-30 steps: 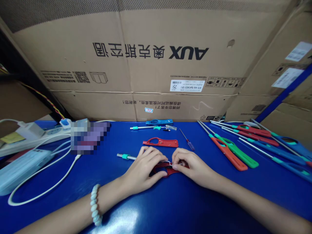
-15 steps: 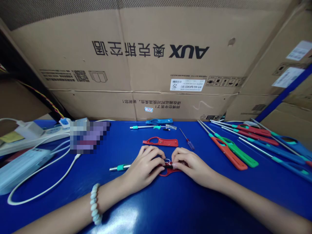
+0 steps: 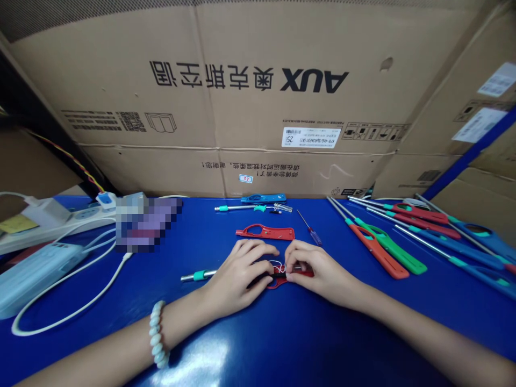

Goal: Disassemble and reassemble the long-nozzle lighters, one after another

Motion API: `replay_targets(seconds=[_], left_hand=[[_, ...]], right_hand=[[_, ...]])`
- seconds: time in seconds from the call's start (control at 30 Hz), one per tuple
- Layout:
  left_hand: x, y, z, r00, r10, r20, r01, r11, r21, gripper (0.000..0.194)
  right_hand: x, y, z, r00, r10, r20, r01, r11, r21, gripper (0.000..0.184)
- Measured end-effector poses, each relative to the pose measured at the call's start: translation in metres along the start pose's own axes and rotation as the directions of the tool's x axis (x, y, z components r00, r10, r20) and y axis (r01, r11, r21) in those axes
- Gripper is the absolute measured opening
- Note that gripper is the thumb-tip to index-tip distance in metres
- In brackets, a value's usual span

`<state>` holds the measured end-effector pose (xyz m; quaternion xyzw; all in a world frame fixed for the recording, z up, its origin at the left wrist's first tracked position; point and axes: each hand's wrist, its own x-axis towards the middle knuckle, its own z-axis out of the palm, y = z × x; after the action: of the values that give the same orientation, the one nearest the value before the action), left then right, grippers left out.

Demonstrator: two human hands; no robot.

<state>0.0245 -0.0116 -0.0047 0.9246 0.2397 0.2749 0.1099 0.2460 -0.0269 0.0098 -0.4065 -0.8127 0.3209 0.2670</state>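
My left hand [image 3: 236, 275], with a beaded bracelet at the wrist, has its thumb and forefinger closed around a small black cylinder-like lighter part [image 3: 278, 276]. At that part's right end, the fingertips of my right hand [image 3: 316, 267] are pinched together; they hide what they grip. Beneath both hands lies an open red lighter shell [image 3: 277, 285], partly covered. A thin white wire [image 3: 276, 263] loops up between the hands. The metal tube [image 3: 187, 278] with its teal collar sticks out left of my left hand. Just beyond the hands rests a loose red shell half [image 3: 274, 233].
A purple-handled screwdriver [image 3: 315, 235] lies behind my right hand. Farther back are a blue shell half [image 3: 264, 198] and a tube with loose parts [image 3: 237, 208]. Several long lighters [image 3: 379, 250] lie on the right. At left are a power bank [image 3: 40, 274], cables and a power strip.
My right fingertips have shifted slightly and the white wire loop looks wider. The left fingers have spread a little at the top. The camera view has tilted slightly.
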Motion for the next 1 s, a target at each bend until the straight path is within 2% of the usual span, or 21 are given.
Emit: replay_targets(seconds=[0.13,0.53,1.0], left_hand=[[0.0009,-0.0024,0.0009,0.997,0.063,0.045,-0.061,0.997,-0.045,0.016],[0.0017,-0.0027,0.001,0.996,0.035,0.085,-0.032,0.999,-0.035,0.018],[0.0022,-0.0017,0.0022,0.995,0.036,0.096,-0.037,0.999,0.01,0.016]], right_hand=[[0.0001,0.0006,0.0004,1.0,-0.001,-0.004,0.001,1.0,-0.017,0.012],[0.0002,0.0004,0.0013,1.0,-0.006,-0.014,0.006,0.999,-0.041,0.016],[-0.0012,0.0014,0.0066,0.995,-0.098,-0.023,0.094,0.986,-0.141,0.021]])
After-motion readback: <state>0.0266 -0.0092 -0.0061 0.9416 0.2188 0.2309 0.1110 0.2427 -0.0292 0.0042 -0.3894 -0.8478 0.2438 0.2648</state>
